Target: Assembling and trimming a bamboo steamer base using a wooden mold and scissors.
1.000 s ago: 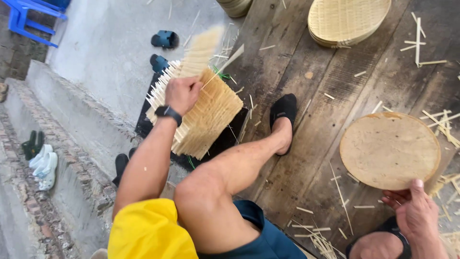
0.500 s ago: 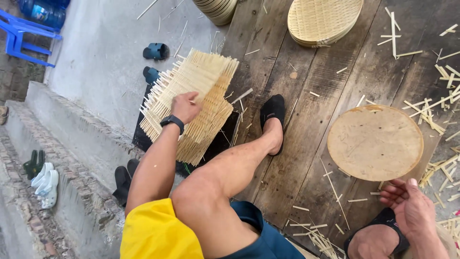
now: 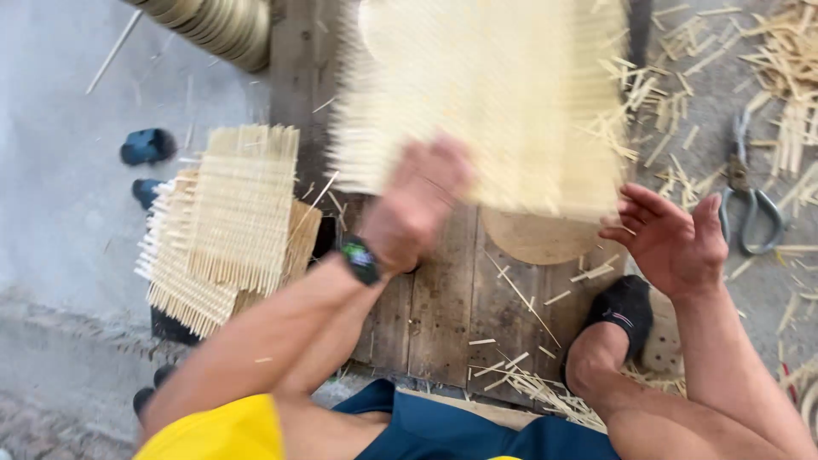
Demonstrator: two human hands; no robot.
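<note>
The left hand (image 3: 417, 204) is closed on the lower edge of a pale woven bamboo mat (image 3: 486, 102), blurred with motion, which hangs in the air above the dark wooden platform (image 3: 426, 315); the right hand (image 3: 669, 243) is spread open, palm up and empty, just below the mat's right corner, and whether it touches the mat is not clear. The mat looks light and thin, springy rather than stiff, with loose strip ends bristling along every edge; those ends would likely bend or snap if pinched, so the woven field just inside the border seems the safer place to hold, one hand on each side. Partly hidden under the mat, a round woven disc (image 3: 537, 238) lies on the platform. To the left, a stack of similar mats (image 3: 226, 226) rests at the platform's edge. Scissors (image 3: 745, 204) lie to the right among scattered bamboo offcuts (image 3: 784, 68), and a row of stacked rims (image 3: 213, 30) stands at upper left.
</note>
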